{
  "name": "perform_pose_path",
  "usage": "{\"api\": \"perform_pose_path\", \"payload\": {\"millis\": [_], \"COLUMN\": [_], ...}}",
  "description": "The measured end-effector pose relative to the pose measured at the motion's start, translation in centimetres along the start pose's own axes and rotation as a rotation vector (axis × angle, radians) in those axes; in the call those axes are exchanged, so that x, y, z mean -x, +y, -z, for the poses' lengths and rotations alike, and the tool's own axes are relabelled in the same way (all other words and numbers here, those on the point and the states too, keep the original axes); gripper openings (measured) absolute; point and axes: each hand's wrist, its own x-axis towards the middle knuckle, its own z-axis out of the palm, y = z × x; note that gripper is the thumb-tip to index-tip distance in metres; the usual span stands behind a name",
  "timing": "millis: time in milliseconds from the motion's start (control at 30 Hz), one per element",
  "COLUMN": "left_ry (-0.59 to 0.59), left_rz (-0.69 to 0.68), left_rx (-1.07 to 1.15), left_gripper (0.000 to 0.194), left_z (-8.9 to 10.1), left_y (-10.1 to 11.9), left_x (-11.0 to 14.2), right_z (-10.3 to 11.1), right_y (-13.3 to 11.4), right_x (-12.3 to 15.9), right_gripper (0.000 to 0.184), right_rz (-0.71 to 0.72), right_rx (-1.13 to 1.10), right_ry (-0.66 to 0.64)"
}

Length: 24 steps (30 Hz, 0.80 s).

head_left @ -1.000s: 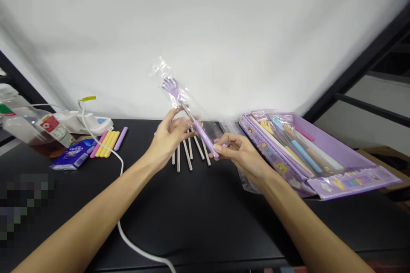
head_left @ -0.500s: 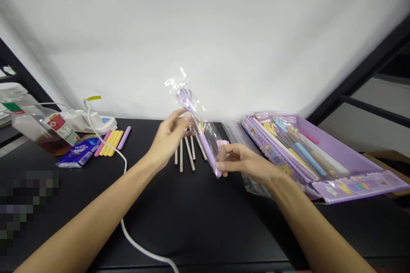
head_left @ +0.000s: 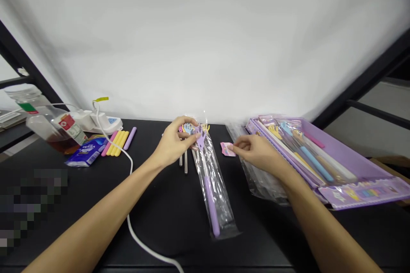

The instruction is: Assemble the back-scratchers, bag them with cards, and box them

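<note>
My left hand (head_left: 174, 143) is closed around the claw end of a purple back scratcher (head_left: 211, 207) in a clear plastic sleeve (head_left: 226, 209). Its handle points toward me over the black table. On the right, the fingertips of my right hand (head_left: 258, 151) pinch the edge of a small pink card (head_left: 226, 149). Behind and under my left hand lie more back scratcher heads and metal rods (head_left: 185, 162), partly hidden.
To the right, a purple display box (head_left: 346, 149) holds several wrapped back scratchers beside empty plastic sleeves (head_left: 261, 179). Leftward are yellow handles (head_left: 118, 143), a purple handle (head_left: 130, 138), a blue packet (head_left: 86, 151), a tilted bottle (head_left: 54, 126) and a white cable (head_left: 131, 226).
The wrapped purple back scratcher has come down toward the table, its handle swinging nearer me. My right hand has left the handle and moved to the pink card.
</note>
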Motion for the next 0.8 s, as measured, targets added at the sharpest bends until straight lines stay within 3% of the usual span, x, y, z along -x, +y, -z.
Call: {"api": "perform_pose_path", "payload": {"millis": [67, 133, 367, 567, 800], "left_ry": [-0.050, -0.081, -0.183, -0.198, -0.216], "left_rz": [0.042, 0.059, 0.077, 0.044, -0.043], "left_rx": [-0.003, -0.001, 0.067, -0.012, -0.117], "left_gripper": [0.033, 0.043, 0.082, 0.085, 0.078], "left_z": [0.1, 0.2, 0.2, 0.0, -0.2], "left_y": [0.0, -0.2, -0.6, -0.4, -1.1], "left_x": [0.2, 0.6, 1.7, 2.2, 2.5], "right_z": [0.0, -0.4, -2.4, -2.7, -2.8], "right_y": [-0.1, -0.6, -0.4, 1.3, 0.9], "right_x": [-1.1, -1.8, -2.1, -2.1, -1.7], "right_gripper": [0.022, 0.024, 0.026, 0.029, 0.026], "right_rz": [-0.053, -0.092, -0.094, -0.068, -0.079], "right_rx": [0.277, 0.438, 0.526, 0.510, 0.457], "right_ry": [0.107, 0.081, 0.136, 0.178, 0.206]}}
